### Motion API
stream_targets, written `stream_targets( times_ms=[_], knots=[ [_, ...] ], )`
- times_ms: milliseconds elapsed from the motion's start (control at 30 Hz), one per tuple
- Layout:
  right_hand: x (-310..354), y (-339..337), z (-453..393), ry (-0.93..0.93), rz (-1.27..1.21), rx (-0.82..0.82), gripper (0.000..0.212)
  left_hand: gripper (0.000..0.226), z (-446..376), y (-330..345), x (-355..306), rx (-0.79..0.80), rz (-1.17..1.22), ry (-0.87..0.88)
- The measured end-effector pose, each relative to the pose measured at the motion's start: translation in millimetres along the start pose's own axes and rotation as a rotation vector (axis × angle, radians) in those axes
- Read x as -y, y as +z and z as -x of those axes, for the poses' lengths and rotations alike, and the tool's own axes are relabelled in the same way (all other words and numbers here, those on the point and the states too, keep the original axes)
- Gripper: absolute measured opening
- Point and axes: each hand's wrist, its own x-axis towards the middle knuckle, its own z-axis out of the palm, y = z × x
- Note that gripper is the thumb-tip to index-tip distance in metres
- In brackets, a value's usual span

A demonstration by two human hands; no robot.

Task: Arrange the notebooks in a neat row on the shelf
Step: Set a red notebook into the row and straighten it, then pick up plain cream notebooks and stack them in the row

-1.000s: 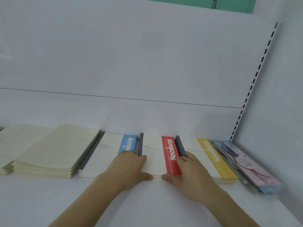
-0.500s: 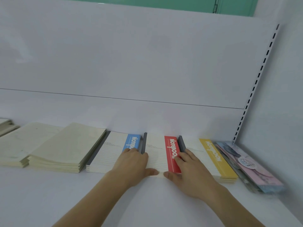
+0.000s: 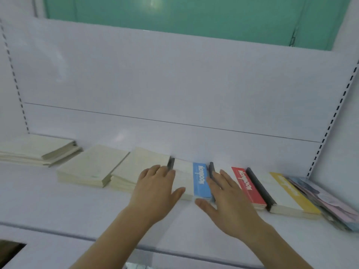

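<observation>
Lying on the one white shelf (image 3: 58, 200): three stacks of white notebooks with a coloured band, namely one blue-banded stack (image 3: 201, 180), one red-banded stack (image 3: 247, 186) and one yellow-banded stack (image 3: 291, 195). Sitting to their left: three piles of plain cream notebooks, meaning a near pile (image 3: 143, 167), a middle pile (image 3: 91, 167) and a far-left pile (image 3: 37, 150) (books per pile too blurred for counting). Leaning at the right end: one patterned pink-and-blue stack (image 3: 330, 202). Reaching in: two hands, one left hand (image 3: 155, 189) and one right hand (image 3: 227, 200).

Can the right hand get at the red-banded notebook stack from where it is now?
Probably yes: the right hand lies flat beside the red-banded notebook stack, whose top is mostly uncovered.
</observation>
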Motion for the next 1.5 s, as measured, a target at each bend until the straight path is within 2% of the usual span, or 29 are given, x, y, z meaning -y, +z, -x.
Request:
stream_targets(
  times_ms=[200,300,567,733,967,1067,1200,1300,1367,1433,1500],
  knots=[
    [150.9,5.5,-14.3,-0.043,-0.099,-0.040,0.082,0.070,72.6,-41.8,124.1,-0.079,0.014,-0.094],
    [220.7,13.4,-24.8,-0.087,-0.128,-0.013,0.081,0.067,104.3,-54.4,187.3,-0.042,0.009,-0.179],
    [363.7,38.8,-91.2,-0.251,-0.139,0.018,0.078,0.068,147.4,-66.5,329.0,-0.033,-0.020,-0.350],
    [419.6,70.7,-159.1,-0.298,-0.130,-0.044,0.071,0.064,133.4,-52.8,400.0,0.016,-0.038,-0.366],
    [469.0,107.2,-258.8,-0.291,-0.074,-0.014,0.068,0.061,87.9,-32.8,481.1,0.049,-0.039,-0.377],
    [482.4,122.4,-284.0,-0.274,-0.018,0.025,0.065,0.066,71.6,-17.5,508.3,0.119,-0.035,-0.352],
    [488.3,127.1,-293.6,-0.331,0.023,-0.034,0.033,0.068,60.2,0.2,535.9,0.193,-0.040,-0.296],
    [490.8,112.9,-288.0,-0.273,0.022,-0.057,0.032,0.067,56.9,5.6,552.5,0.101,0.001,-0.202],
    [492.4,98.0,-282.1,-0.180,0.001,-0.103,0.034,0.070,54.1,2.7,559.6,-0.045,0.085,-0.136],
    [494.2,80.9,-274.7,-0.093,-0.103,-0.245,0.031,0.065,48.1,-3.6,563.2,-0.265,0.212,-0.106],
    [498.0,67.2,-263.6,-0.022,-0.278,-0.400,0.028,0.066,46.7,-15.7,560.6,-0.382,0.361,-0.137]
  ],
)
